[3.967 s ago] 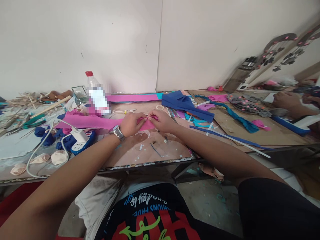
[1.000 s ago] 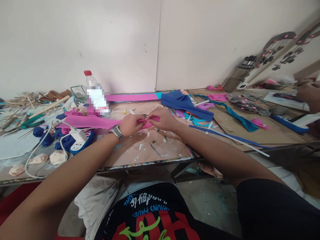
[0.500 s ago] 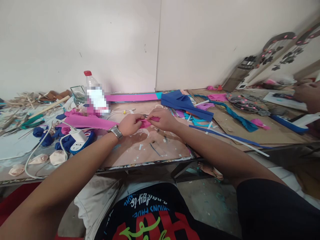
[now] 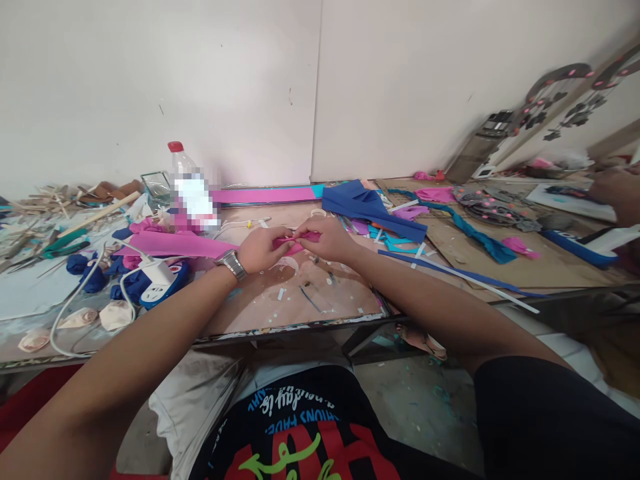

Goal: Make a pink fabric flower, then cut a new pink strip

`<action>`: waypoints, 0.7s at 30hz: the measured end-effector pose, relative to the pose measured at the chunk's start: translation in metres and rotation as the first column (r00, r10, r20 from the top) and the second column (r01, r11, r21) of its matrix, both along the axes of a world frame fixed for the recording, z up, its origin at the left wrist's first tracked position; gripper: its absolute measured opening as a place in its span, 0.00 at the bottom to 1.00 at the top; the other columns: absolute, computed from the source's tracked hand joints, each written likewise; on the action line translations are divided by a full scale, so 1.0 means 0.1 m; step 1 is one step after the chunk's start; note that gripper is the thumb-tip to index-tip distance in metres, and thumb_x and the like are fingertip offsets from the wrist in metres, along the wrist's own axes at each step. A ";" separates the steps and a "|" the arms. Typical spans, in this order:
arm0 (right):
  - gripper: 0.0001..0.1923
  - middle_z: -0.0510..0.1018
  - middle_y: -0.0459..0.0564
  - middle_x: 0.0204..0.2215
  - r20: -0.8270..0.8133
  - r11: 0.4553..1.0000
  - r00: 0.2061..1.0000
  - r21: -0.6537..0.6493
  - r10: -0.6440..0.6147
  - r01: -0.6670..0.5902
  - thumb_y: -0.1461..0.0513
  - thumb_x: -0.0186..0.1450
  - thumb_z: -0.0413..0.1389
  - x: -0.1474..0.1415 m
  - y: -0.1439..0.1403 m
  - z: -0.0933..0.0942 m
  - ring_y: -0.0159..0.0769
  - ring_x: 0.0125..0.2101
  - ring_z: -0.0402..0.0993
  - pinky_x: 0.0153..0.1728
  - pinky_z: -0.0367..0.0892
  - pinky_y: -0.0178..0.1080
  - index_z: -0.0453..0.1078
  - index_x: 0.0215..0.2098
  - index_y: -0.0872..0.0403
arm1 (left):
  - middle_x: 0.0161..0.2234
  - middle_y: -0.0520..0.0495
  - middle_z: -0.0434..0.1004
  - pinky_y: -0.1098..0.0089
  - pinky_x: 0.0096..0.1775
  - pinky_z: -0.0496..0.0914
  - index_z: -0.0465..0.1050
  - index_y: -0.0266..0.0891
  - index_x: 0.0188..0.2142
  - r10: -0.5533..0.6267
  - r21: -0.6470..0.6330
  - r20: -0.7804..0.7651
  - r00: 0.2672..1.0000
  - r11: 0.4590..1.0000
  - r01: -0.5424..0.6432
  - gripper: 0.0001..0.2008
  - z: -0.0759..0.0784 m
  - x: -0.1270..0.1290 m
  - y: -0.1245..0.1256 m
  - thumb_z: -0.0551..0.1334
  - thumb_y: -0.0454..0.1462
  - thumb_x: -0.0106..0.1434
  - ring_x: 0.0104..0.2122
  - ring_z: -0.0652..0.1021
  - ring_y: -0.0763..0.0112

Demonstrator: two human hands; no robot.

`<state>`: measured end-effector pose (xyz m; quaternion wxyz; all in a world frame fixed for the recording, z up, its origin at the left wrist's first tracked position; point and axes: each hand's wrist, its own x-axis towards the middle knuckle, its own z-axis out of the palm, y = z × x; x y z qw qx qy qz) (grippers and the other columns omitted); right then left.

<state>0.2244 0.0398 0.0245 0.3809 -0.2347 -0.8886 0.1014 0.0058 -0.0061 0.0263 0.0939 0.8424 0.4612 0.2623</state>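
A long pink strip point(image 4: 185, 245), of paper or cloth, runs over the left side of the table into my hands. My left hand point(image 4: 259, 251), with a metal watch on its wrist, pinches the strip. Close beside it, my right hand point(image 4: 326, 240) has thumb and fingers closed on the strip's bunched part. The fingertips nearly meet, and the pink material between them looks folded or gathered. My hands partly hide it. Another flat pink strip point(image 4: 270, 195) lies behind them by the wall.
To the left are a power strip point(image 4: 163, 283) with white cable, blue rolled pieces point(image 4: 93, 275), cream rosettes point(image 4: 115, 315), green-handled pliers point(image 4: 63, 244) and a bottle point(image 4: 183, 163). Blue material point(image 4: 365, 207) lies right of my hands. Another person's hand point(image 4: 617, 190) is at far right.
My left hand has shifted slightly to the right, and its fingertips are nearer my right hand's. The pink material between them is drawn narrower.
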 end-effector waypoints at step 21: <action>0.05 0.84 0.47 0.31 -0.017 0.991 0.998 -0.118 -0.068 0.066 0.63 0.61 0.60 -0.02 0.01 -0.01 0.36 0.33 0.77 0.37 0.67 0.37 0.79 0.32 0.53 | 0.28 0.46 0.78 0.66 0.32 0.57 0.77 0.40 0.34 0.059 0.062 -0.060 0.996 0.997 -0.055 0.20 0.01 -0.02 0.02 0.51 0.46 0.72 0.28 0.72 0.64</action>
